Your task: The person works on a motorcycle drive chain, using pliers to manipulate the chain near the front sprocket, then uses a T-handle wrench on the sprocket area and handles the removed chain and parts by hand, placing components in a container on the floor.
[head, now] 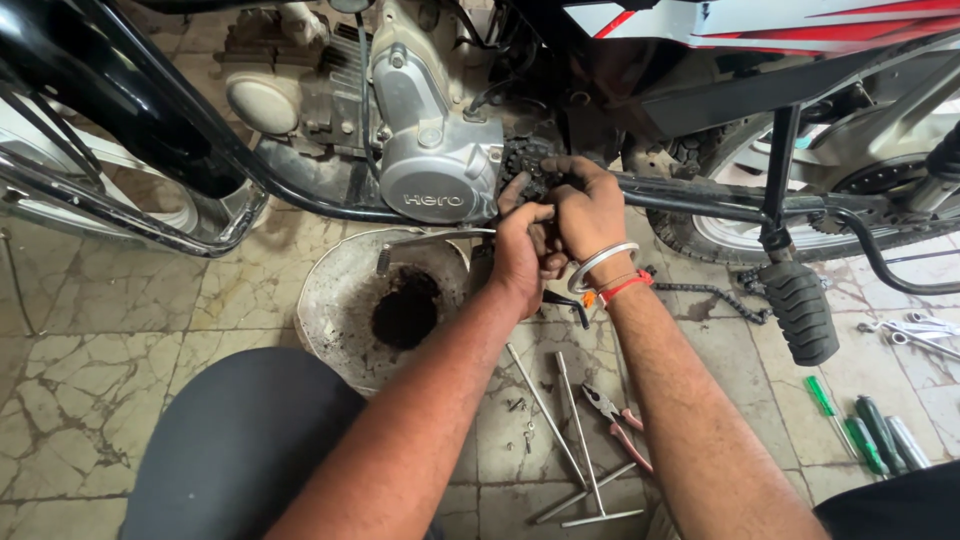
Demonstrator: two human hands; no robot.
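**A:** Head cam: where's the front sprocket point(527, 160) vs the hands?

**B:** Just right of the silver engine cover point(430, 150). Right hand point(590, 215) is curled over the sprocket and its chain, gripping there. Left hand point(520, 250) sits just below, fingers up against it; can't tell if it's grasping anything.

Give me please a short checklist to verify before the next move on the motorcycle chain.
1. Both hands on the chain at the sprocket: left hand and right hand there, ok.
2. Chain seated on the teeth: hidden by fingers, cannot tell.
3. Loose chain off the floor: lies on tiles, not ok.
4. Pliers within reach: ok.
5. Pan under the engine: ok.
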